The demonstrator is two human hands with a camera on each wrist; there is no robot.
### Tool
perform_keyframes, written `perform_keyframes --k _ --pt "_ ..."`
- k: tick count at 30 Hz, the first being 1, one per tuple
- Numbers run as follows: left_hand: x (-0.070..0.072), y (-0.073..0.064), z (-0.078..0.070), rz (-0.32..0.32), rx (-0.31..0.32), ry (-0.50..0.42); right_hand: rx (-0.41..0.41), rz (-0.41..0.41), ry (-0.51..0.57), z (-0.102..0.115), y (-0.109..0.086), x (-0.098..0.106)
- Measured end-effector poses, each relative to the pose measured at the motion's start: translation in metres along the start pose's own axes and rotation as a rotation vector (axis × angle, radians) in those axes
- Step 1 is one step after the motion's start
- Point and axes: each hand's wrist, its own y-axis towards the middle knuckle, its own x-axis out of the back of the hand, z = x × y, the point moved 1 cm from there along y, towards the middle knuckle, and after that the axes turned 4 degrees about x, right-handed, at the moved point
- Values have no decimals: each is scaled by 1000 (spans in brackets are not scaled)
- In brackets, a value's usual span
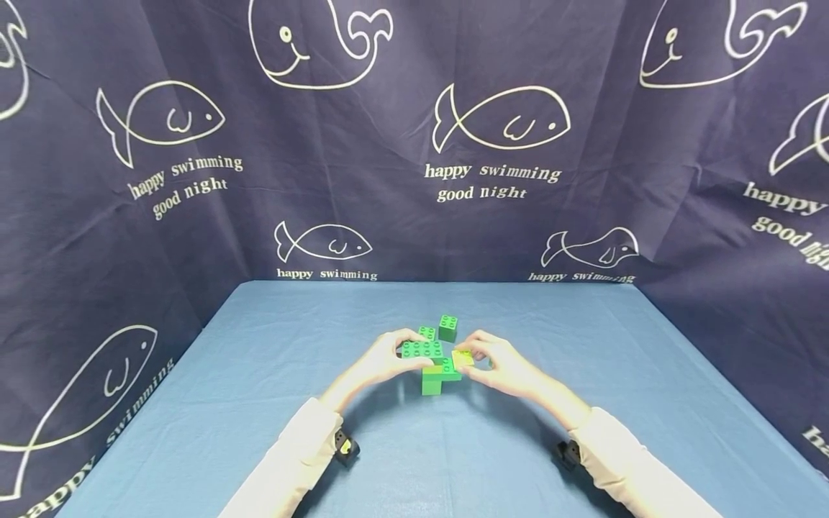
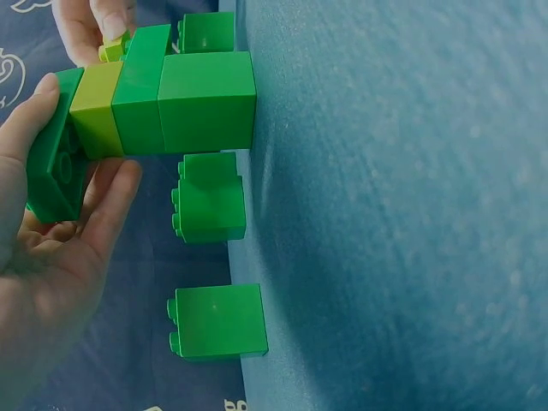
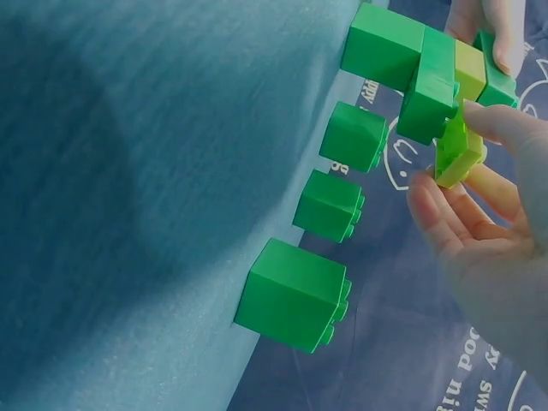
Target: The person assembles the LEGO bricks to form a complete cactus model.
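My left hand [image 1: 387, 357] grips a long green toy brick [image 1: 421, 350] between thumb and fingers. In the left wrist view that brick sits slightly tilted against a yellow-green brick [image 2: 96, 111]; whether they are joined I cannot tell. Beneath come a green brick [image 2: 141, 94] and a bottom green block [image 2: 207, 103] standing on the table. On the other side my right hand [image 1: 504, 363] pinches a small yellow-green brick [image 3: 459, 151] by thumb and fingers. It is tilted, close beside the studded end of the stack's green brick [image 3: 428, 86].
Behind the stack stand loose green bricks, among them one upright brick [image 1: 447, 328] and another [image 1: 426, 332] near my left fingers. The right wrist view has a larger green brick [image 3: 293, 295] at the near end of a row. A blue cloth [image 1: 453, 460] covers the table.
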Motion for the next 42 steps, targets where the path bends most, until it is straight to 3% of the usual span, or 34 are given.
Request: perform_keyframes --k 33,42 --pt "0 1 1 2 11 -11 13 51 15 -2 3 -1" --pt "0 1 1 11 13 -8 14 62 -23 1 5 -1"
